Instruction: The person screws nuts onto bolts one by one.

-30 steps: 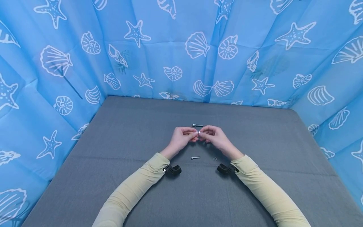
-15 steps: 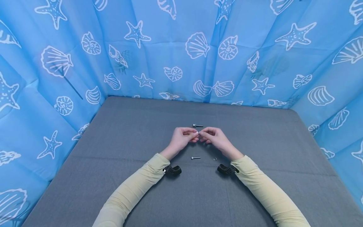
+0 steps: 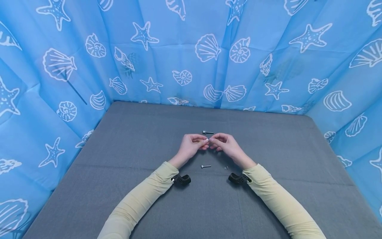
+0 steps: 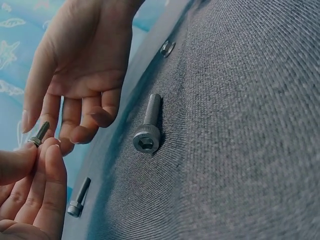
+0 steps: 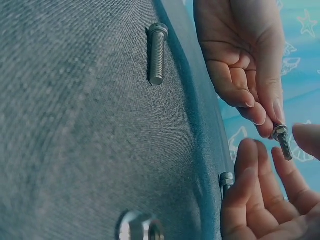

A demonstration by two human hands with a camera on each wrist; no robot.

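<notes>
Tbl.: 1 grey cloth-covered table (image 3: pixel 167 116). Bolts, 3 tot.: 1 socket-head cap screw (image 4: pixel 148 125) lying on near part of tbl., 1 far bolt (image 3: pixel 208 132) lying beyond hands, 1 held bolt (image 5: pixel 285 145) up at fingertips, head hidden. Nuts, min. 2: 1 loose nut (image 3: pixel 226 167) on tbl., 1 fitted nut (image 5: pixel 281 131) on held bolt; poss. another by far bolt's head, too small to tell. Hands, 2: left hand (image 3: pixel 192 144), right hand (image 3: pixel 225 145). Yellowish sleeves (image 3: pixel 146 196), 2. Black wrist mounts (image 3: pixel 182 180), 2, 1 per arm. Blue curtain (image 3: pixel 253 20): no. of panels unclear; starfish prints (image 3: pixel 144 35), min. 8; seashell prints (image 3: pixel 208 48), 20+.
</notes>
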